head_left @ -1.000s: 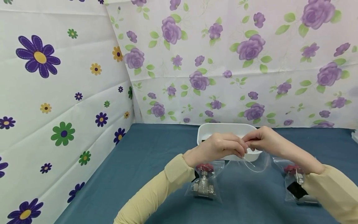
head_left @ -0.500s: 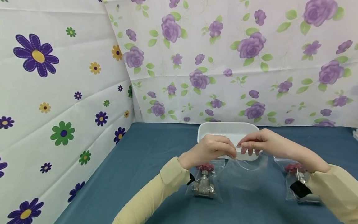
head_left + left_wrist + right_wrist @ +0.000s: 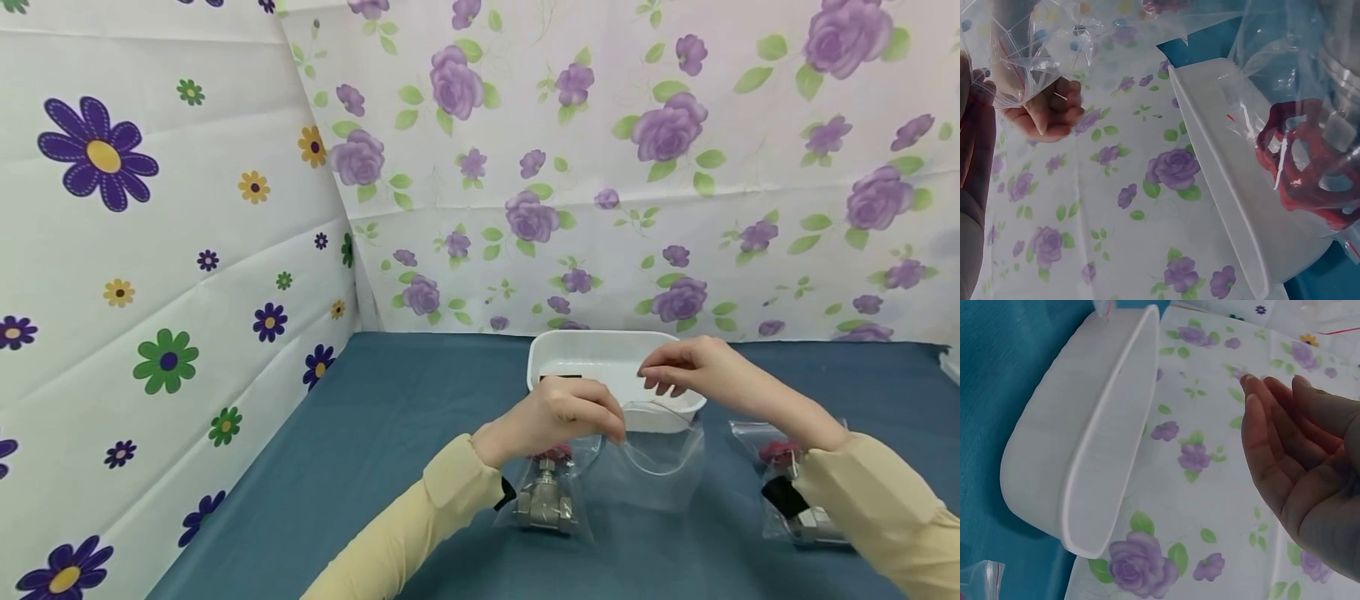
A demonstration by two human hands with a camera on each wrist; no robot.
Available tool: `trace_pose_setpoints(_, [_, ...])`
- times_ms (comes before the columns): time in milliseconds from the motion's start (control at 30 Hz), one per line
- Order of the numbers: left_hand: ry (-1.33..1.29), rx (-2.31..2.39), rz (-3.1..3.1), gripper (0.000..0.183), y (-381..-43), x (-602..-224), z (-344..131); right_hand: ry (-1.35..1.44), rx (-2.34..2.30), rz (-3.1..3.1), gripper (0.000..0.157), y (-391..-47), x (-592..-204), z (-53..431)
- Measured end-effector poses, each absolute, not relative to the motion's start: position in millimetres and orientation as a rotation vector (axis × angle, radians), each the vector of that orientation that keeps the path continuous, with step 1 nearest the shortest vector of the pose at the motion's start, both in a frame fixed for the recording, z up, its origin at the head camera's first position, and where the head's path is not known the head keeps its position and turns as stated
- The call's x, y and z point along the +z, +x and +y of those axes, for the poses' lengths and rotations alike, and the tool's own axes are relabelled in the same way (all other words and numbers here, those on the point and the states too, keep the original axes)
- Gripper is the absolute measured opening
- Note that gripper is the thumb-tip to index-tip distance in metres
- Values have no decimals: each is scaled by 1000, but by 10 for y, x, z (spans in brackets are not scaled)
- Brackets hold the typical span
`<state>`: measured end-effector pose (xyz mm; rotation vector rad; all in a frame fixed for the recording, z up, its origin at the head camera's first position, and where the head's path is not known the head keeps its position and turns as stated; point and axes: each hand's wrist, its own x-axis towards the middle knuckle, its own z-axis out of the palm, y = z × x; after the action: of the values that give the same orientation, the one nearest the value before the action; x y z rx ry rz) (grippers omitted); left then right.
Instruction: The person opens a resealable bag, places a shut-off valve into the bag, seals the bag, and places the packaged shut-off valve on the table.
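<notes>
My left hand (image 3: 555,421) pinches the rim of a clear zip bag (image 3: 652,479). The bag hangs above the table with its mouth spread, and I see nothing inside it. In the left wrist view the same bag (image 3: 1029,75) hangs from my fingertips. My right hand (image 3: 697,371) hovers just above the bag's far side. Seen from the right wrist, its fingers (image 3: 1263,437) are loosely bent and hold nothing. Below my left wrist lies a metal valve (image 3: 546,504) with a red handwheel, inside a clear bag. A second bagged valve (image 3: 816,525) lies partly hidden under my right forearm.
Behind the hands, a white plastic tray (image 3: 551,343) stands on the blue table cover (image 3: 420,392); a small dark item (image 3: 561,377) shows at its left. Flowered cloths (image 3: 465,158) hang at the back and left. Something whitish (image 3: 951,363) sits at the far right edge.
Both hands were together at the bag's mouth. My right hand has let go of the rim and lifted slightly, while my left has moved left and down with the bag, which now hangs wider.
</notes>
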<state>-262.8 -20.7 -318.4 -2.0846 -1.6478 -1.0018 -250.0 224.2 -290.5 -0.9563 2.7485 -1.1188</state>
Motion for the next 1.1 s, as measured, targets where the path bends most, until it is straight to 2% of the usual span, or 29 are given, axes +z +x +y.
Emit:
trace_pose_setpoints(267, [-2052, -970, -1661, 11, -2616, -3241, -255, -949, -1046, 2799, 17, -2621, -3044, 2117])
trace_pose_setpoints(667, [-2039, -958, -1662, 14, -2646, -3357, -301, -1079, -991, 2763, 12, -2854, -3199, 1880])
trace_pose_setpoints(1100, [-2011, -927, -1711, 14, -2654, -3391, -370, -988, -876, 2653, 15, -3051, -3329, 1712])
